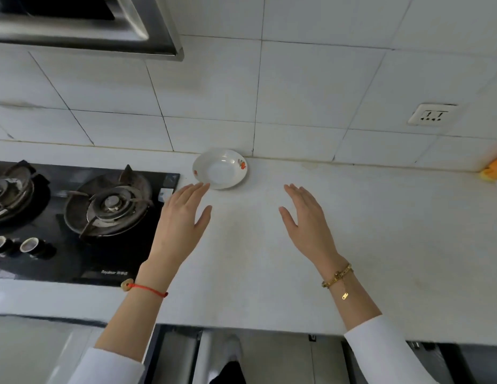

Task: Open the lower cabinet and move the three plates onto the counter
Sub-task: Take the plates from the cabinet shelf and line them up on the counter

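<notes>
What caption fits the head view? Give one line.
Both open hands, left and right, hover over the counter near one white plate.

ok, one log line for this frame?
white floral-rimmed ceramic plate: on grey counter, by tiled wall | left hand: open, empty | right hand: open, empty

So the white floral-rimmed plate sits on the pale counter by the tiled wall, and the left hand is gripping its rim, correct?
Not quite. In the head view the white floral-rimmed plate does sit on the pale counter by the tiled wall, but the left hand is open, only its fingertips near the rim.
</notes>
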Available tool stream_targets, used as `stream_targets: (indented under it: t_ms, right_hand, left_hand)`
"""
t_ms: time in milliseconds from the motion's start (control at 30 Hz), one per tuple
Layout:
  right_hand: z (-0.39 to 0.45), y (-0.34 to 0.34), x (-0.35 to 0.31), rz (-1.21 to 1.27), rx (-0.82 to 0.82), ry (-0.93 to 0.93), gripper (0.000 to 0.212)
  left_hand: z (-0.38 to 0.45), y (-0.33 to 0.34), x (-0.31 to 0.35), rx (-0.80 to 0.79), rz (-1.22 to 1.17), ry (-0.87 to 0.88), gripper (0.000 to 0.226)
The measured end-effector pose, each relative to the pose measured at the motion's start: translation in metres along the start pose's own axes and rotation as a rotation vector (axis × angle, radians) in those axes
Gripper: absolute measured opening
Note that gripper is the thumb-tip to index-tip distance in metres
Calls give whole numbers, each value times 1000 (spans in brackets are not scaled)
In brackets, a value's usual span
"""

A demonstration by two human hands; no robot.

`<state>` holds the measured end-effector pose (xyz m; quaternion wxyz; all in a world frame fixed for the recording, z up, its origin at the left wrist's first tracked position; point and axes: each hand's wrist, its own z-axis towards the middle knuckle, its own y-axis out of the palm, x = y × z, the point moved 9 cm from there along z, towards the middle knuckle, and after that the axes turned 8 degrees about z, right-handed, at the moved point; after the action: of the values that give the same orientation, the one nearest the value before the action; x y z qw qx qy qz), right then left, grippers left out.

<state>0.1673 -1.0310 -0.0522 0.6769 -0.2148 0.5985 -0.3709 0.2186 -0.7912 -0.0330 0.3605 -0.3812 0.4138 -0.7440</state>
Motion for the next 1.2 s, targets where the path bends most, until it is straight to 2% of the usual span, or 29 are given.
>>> stream_targets:
  t_ms: [167, 500, 833, 1200]
  right_hand:
    - [-76, -33, 6, 26, -7, 9, 49]
    - [-209, -77, 18, 37, -22, 6, 48]
    - [-293, -81, 24, 23, -25, 42, 48]
    - [-370, -70, 12, 3, 22, 74, 44]
  left_hand:
    - [-69, -19, 46, 12, 39, -6, 43]
    - [-207, -54, 106, 32, -52, -176, 43]
    - [-286, -76, 131, 0, -89, -248, 43]
    - [-351, -83, 131, -76, -91, -209, 40]
